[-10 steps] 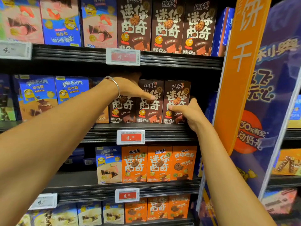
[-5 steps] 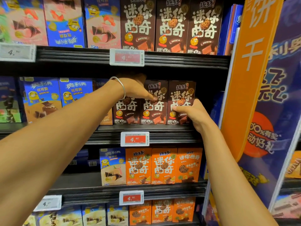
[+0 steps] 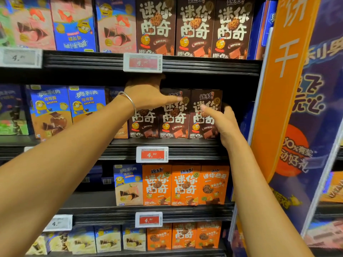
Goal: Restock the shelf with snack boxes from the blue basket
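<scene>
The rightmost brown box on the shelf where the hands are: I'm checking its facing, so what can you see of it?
The rightmost brown box is a tall cardboard carton, dark brown with large cream characters, a cookie picture and chocolate pieces printed low. It stands upright, front facing out, on the shelf, side against the neighbouring brown box. The right hand grips it, thumb on the front, fingers round its right side.

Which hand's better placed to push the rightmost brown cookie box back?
Right. The right hand grips the rightmost brown cookie box, thumb on its face; the left hand rests on neighbouring boxes.
</scene>
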`<action>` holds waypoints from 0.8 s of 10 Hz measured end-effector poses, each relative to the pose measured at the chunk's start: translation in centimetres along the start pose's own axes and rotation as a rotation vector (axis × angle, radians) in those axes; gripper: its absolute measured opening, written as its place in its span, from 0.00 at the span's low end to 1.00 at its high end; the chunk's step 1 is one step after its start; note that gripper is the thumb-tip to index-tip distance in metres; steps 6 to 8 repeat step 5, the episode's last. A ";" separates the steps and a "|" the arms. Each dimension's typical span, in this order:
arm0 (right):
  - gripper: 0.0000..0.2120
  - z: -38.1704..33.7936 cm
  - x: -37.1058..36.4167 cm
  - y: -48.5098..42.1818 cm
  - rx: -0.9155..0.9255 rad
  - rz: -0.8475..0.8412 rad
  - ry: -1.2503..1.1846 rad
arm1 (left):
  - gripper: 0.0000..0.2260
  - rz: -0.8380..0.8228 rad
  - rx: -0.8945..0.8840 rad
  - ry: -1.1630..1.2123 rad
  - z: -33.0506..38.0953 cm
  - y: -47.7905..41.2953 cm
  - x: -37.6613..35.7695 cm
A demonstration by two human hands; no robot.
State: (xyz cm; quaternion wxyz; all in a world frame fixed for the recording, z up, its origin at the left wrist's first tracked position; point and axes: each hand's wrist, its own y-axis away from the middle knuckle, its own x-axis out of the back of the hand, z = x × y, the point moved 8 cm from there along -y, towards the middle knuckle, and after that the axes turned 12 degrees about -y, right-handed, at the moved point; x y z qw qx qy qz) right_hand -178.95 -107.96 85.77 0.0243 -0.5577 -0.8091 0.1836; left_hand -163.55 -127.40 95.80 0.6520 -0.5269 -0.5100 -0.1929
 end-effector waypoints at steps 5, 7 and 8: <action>0.27 -6.3 1.1 8.1 0.349 0.081 -0.268 | 0.29 0.605 0.115 0.988 -2.3 14.1 1.1; 0.27 -6.3 1.1 8.1 0.349 0.081 -0.268 | 0.29 0.605 0.115 0.988 -2.3 14.1 1.1; 0.27 -6.3 1.1 8.1 0.349 0.081 -0.268 | 0.29 0.605 0.115 0.988 -2.3 14.1 1.1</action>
